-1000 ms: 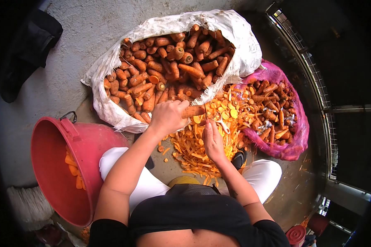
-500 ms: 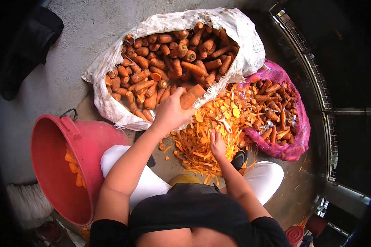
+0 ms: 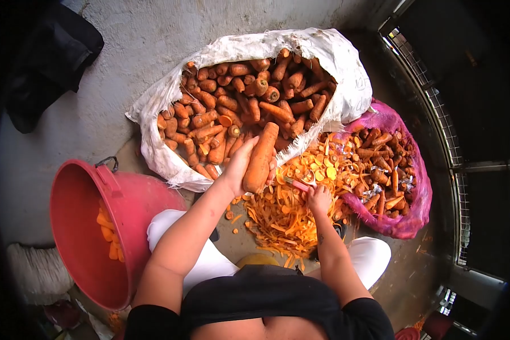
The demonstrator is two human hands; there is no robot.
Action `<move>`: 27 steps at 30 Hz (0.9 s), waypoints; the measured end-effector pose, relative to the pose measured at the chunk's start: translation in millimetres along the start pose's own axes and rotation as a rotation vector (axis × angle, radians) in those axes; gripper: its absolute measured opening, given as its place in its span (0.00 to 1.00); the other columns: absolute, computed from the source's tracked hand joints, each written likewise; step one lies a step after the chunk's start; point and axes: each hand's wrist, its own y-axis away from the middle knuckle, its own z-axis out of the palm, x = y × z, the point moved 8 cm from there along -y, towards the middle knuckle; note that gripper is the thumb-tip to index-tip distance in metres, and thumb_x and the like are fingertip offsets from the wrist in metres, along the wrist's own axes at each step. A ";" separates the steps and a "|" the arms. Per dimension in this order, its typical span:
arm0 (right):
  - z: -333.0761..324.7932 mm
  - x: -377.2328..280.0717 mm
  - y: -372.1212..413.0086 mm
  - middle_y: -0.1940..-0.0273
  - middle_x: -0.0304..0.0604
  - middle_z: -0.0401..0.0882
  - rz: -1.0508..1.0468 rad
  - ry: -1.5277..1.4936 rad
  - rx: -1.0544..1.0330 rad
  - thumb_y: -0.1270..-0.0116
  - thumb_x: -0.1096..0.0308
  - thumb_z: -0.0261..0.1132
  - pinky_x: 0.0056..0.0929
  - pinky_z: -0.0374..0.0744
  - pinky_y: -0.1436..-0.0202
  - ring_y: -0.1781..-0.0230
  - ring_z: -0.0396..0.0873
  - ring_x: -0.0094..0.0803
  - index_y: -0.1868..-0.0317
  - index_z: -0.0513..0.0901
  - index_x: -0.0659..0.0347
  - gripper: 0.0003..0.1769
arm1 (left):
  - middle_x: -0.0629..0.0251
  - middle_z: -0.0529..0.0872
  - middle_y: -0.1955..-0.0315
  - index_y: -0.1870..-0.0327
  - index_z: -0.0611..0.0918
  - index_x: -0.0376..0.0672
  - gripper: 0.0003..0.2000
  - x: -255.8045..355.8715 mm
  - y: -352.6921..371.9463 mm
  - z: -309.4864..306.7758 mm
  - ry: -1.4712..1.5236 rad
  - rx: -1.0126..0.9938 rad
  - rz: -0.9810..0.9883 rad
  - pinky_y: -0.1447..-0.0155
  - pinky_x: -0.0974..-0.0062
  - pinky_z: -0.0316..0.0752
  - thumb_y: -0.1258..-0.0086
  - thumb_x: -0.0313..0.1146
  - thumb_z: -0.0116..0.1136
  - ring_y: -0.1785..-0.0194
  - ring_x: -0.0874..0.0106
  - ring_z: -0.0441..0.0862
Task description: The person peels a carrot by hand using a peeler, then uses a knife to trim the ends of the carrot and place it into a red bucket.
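A large unpeeled carrot [image 3: 261, 159] is in my left hand [image 3: 241, 168], fingers wrapped round it, in front of the white sack's opening. My right hand [image 3: 320, 199] is closed at the pile of orange peelings [image 3: 283, 218], its fingers around a white peeler [image 3: 310, 179] that is mostly covered. Beside those fingers lies a pink handle [image 3: 301, 186], which looks like a knife's. The white sack [image 3: 348, 65] lies open, full of carrots [image 3: 209, 119]. Round carrot slices [image 3: 323, 170] top the peelings.
On the left a red bucket [image 3: 153, 192] lies tilted, with peeled carrots [image 3: 109, 235] inside. At the right stands a pink mesh sack [image 3: 422, 192] of carrot pieces. A wall [image 3: 170, 28] and dark cloth [image 3: 56, 62] are behind; a metal grille [image 3: 436, 107] edges the right.
My left hand has drawn the carrot back from the sack and turned it more upright. My right hand has shifted right and closed at the peeler. The view has tilted slightly.
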 end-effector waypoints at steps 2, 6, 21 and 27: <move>2.2 1.3 -5.6 0.47 0.55 0.72 0.084 0.014 -0.247 0.32 0.47 0.57 0.48 0.69 0.43 0.44 0.71 0.52 0.46 0.76 0.58 0.25 | 0.63 0.75 0.79 0.59 0.73 0.40 0.22 3.3 3.8 12.4 -0.015 -0.049 0.009 0.75 0.75 0.76 0.23 0.53 0.34 0.78 0.69 0.78; -1.8 -1.8 -12.3 0.48 0.54 0.73 0.075 0.037 -0.287 0.34 0.45 0.58 0.48 0.70 0.44 0.46 0.72 0.52 0.48 0.77 0.58 0.26 | 0.63 0.76 0.79 0.58 0.73 0.40 0.23 7.5 8.4 23.2 -0.041 -0.083 0.031 0.76 0.78 0.77 0.23 0.53 0.32 0.80 0.71 0.78; -45.0 -3.5 -34.8 0.63 0.60 0.81 0.052 -0.290 -0.205 0.34 0.65 0.59 0.50 0.74 0.60 0.62 0.80 0.58 0.55 0.71 0.59 0.11 | 0.63 0.80 0.63 0.46 0.72 0.41 0.19 -6.5 1.4 -29.7 -0.001 0.406 0.076 0.64 0.72 0.80 0.23 0.47 0.41 0.64 0.72 0.80; -127.1 -52.8 -53.5 0.66 0.43 0.79 -0.315 -0.822 -0.338 0.28 0.64 0.56 0.30 0.73 0.61 0.65 0.76 0.29 0.47 0.74 0.60 0.13 | 0.64 0.80 0.63 0.41 0.70 0.40 0.20 -9.1 -3.2 -19.3 -0.068 0.275 0.043 0.66 0.75 0.80 0.23 0.45 0.41 0.64 0.73 0.80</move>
